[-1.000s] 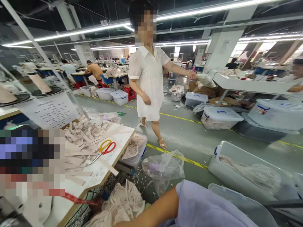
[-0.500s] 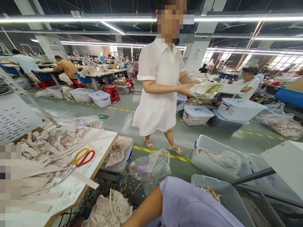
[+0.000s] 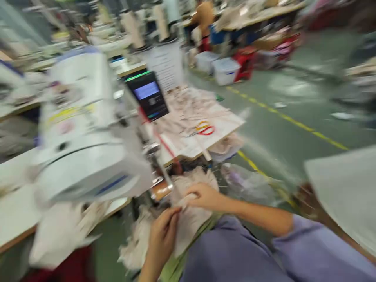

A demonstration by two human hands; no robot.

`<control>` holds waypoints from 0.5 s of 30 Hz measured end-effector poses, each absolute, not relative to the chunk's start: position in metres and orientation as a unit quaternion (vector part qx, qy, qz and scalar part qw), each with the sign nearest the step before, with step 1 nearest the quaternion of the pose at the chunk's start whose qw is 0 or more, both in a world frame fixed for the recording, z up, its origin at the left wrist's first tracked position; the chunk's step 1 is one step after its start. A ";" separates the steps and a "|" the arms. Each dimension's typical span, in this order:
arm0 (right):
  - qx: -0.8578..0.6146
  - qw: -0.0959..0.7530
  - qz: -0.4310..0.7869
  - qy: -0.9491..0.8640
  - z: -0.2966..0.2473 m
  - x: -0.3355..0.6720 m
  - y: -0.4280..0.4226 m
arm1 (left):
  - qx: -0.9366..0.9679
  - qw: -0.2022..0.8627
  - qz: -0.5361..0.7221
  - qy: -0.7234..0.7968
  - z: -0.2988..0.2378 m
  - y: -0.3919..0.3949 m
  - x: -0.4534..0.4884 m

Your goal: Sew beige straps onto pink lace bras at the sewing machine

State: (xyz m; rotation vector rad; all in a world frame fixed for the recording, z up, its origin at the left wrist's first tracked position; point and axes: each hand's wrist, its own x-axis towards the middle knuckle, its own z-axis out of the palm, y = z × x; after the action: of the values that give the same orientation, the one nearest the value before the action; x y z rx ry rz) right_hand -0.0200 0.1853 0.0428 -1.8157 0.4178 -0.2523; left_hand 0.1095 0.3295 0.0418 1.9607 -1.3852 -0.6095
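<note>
The picture is smeared by motion. My left hand [image 3: 163, 231] and my right hand [image 3: 204, 196] both rest on a pale beige piece of fabric [image 3: 190, 221] in my lap, fingers curled and pinched on its edge. Just above them stands a white sewing machine [image 3: 85, 149] with a metal part at its needle end [image 3: 160, 188]. A dark lit screen [image 3: 148, 94] sits beside the machine. Further back, yellow and red scissors [image 3: 204, 128] lie on the work table [image 3: 226, 123] among beige fabric strips.
A heap of beige fabric [image 3: 135, 243] hangs below the table's front. A clear plastic bag [image 3: 246, 184] lies on the green floor by a yellow line [image 3: 293, 123]. White lidded bins [image 3: 225, 70] and a person in an orange top [image 3: 204, 15] are far back.
The view has swung sharply left and down, from the person in white on the aisle to the sewing machine. Both my hands have come into view on the fabric.
</note>
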 end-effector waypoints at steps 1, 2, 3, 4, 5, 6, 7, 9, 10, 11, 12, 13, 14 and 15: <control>-0.779 0.593 -0.110 0.170 0.035 -0.019 0.180 | 0.744 0.343 -0.234 -0.524 0.042 0.332 0.113; -0.780 0.593 -0.114 0.161 0.027 -0.019 0.175 | 0.739 0.361 -0.235 -0.517 0.041 0.333 0.116; -0.785 0.593 -0.109 0.140 0.019 -0.020 0.171 | 0.735 0.380 -0.239 -0.509 0.038 0.332 0.118; -0.792 0.590 -0.107 0.114 0.012 -0.020 0.169 | 0.731 0.395 -0.242 -0.501 0.036 0.331 0.119; -0.799 0.586 -0.106 0.082 0.006 -0.021 0.169 | 0.729 0.406 -0.245 -0.494 0.033 0.330 0.119; -0.806 0.581 -0.103 0.044 0.002 -0.022 0.170 | 0.727 0.413 -0.250 -0.488 0.031 0.329 0.118; -0.812 0.575 -0.101 0.007 0.000 -0.022 0.172 | 0.726 0.417 -0.255 -0.484 0.029 0.329 0.116; -0.824 0.558 -0.092 -0.049 -0.001 -0.021 0.176 | 0.722 0.420 -0.264 -0.482 0.027 0.330 0.115; -0.831 0.545 -0.089 -0.064 0.000 -0.020 0.177 | 0.720 0.420 -0.267 -0.484 0.027 0.331 0.115; -0.840 0.531 -0.090 -0.069 0.001 -0.019 0.178 | 0.718 0.419 -0.268 -0.487 0.028 0.332 0.117; -0.848 0.516 -0.097 -0.068 0.003 -0.018 0.178 | 0.715 0.419 -0.266 -0.493 0.029 0.332 0.119; -0.856 0.502 -0.107 -0.067 0.006 -0.017 0.178 | 0.712 0.420 -0.264 -0.498 0.032 0.332 0.122; -0.861 0.490 -0.116 -0.070 0.010 -0.017 0.179 | 0.709 0.421 -0.263 -0.500 0.035 0.331 0.126; -0.865 0.480 -0.125 -0.073 0.015 -0.018 0.181 | 0.709 0.423 -0.262 -0.500 0.040 0.331 0.128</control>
State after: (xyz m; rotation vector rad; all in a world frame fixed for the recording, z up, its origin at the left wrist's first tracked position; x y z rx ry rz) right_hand -0.0180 0.1806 0.0146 -2.1103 -0.1789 -0.3051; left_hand 0.1276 0.3308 0.0403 1.7739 -1.2521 -0.6552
